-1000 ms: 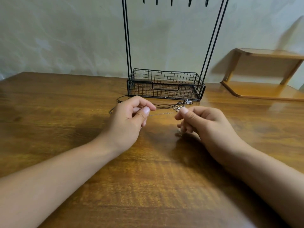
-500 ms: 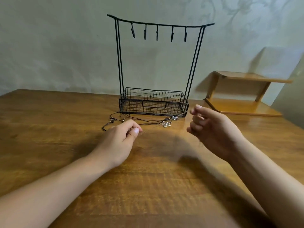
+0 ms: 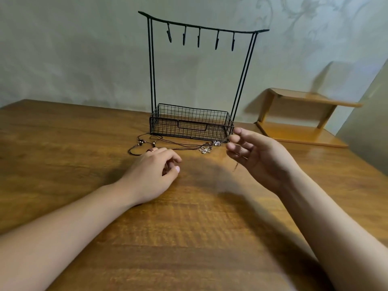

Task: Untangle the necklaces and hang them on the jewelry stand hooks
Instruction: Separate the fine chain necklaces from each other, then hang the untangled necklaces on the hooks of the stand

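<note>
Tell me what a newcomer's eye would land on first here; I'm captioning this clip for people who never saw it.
First, the tall black wire jewelry stand at the back of the wooden table, its five hooks all bare above a mesh basket. Next, the dark cord necklaces lying tangled on the table just in front of the basket. Nearer the camera, the left hand is low over the table with fingers curled, and the right hand is raised beside the basket's right corner.

No text, label, brand, number or sign can be read anywhere in the frame.
</note>
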